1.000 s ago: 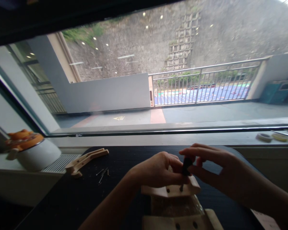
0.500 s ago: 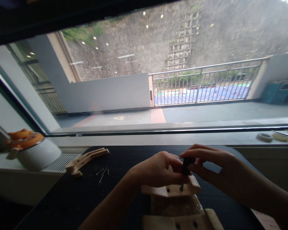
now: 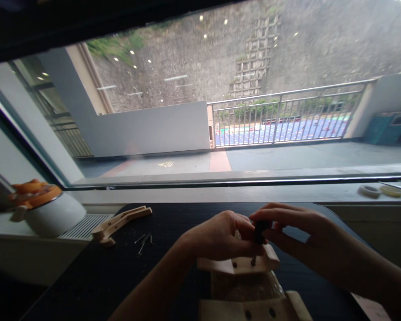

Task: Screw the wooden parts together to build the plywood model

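In the head view, my right hand (image 3: 297,229) pinches the dark handle of a short screwdriver (image 3: 260,231) between thumb and fingers. My left hand (image 3: 225,236) is closed around the lower part of that handle, its thumb just above the wood. The shaft points down into a hole in a pale, curved wooden piece (image 3: 220,266), where a screw head cannot be made out clearly. Another hole shows beside it. Nearer to me lies a second wooden part (image 3: 225,310) with two dark holes. Clear plastic wrap (image 3: 243,287) spans between the two parts.
On the black table (image 3: 96,276) at left lie another wooden piece (image 3: 120,221) and several loose screws (image 3: 143,243). A white pot with an orange lid (image 3: 53,214) stands on the sill. Tape rolls (image 3: 369,191) sit at the right, below the large window.
Both hands keep nearly the same place on the screwdriver, with only a very slight shift of the fingers and handle. The scene looks a little darker.
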A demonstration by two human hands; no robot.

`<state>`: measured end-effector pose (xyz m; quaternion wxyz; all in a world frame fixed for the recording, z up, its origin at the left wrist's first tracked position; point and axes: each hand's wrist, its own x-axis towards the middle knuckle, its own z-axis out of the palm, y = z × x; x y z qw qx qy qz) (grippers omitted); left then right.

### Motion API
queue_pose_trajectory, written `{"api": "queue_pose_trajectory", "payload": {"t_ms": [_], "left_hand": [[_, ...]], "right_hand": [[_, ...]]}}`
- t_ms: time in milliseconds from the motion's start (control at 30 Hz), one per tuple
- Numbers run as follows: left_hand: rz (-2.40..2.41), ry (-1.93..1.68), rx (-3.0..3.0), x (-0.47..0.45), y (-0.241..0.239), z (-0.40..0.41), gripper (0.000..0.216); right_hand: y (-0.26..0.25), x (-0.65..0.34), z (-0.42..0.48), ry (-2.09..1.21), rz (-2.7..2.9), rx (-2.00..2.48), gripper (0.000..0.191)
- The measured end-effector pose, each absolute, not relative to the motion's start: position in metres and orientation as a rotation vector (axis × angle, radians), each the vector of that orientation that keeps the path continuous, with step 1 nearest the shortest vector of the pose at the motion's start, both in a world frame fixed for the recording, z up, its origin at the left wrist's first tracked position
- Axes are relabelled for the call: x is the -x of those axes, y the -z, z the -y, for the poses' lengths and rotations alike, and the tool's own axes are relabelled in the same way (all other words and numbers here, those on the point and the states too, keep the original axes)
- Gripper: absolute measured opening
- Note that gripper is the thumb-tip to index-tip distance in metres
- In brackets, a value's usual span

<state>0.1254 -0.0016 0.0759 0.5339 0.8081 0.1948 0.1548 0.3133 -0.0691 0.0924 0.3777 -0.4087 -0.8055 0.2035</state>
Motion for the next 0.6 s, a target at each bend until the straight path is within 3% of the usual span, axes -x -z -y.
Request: {"api": "queue_pose_trajectory", "payload": {"t_ms": [267, 433, 600], "left_hand": [[-0.43, -0.358, -1.949, -0.1251, -0.0767, 0.0013, 0.013], [-0.452, -0.357, -1.965, -0.1256, -0.0771, 0.0014, 0.015], [-0.422, -0.371, -1.947, -0.1253, -0.0762, 0.0015, 0.015]], "right_hand": [[-0.0902, -0.3135, 0.0666, -0.522, 2.058, 1.1, 0.016], [-0.0898, -0.3145, 0.0693, -0.489, 2.042, 1.077, 0.025], [-0.0933, -0.3136, 0.0699, -0.536, 2.058, 1.067, 0.018]]}}
